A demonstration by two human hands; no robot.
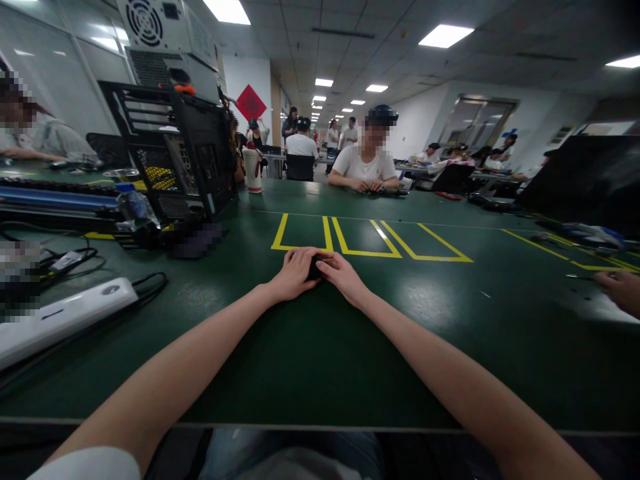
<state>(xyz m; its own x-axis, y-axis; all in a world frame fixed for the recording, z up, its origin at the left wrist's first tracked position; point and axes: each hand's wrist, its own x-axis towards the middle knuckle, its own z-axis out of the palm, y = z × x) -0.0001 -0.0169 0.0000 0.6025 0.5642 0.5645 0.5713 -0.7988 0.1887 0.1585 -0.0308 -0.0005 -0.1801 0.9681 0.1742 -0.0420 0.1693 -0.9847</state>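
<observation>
Both my hands meet at the middle of the green table (pixel 320 360), just in front of the yellow tape outlines. Between them is a small black object (pixel 315 268), mostly covered by my fingers, so its kind does not show. My left hand (pixel 296 273) curves over it from the left, fingers bent round its top. From the other side, my right hand (pixel 341 275) presses its thumb and fingers against it. The object appears to rest on or just above the tabletop; I cannot tell which.
Left stand a white power strip (pixel 70 317) with cables, a plastic bottle (pixel 135 207), a black computer case (pixel 175 150) and a paper cup (pixel 253 170). A person (pixel 367 157) sits opposite. At right, another person's hand (pixel 620 290) holds a thin tool. Yellow tape (pixel 367 254) marks the table.
</observation>
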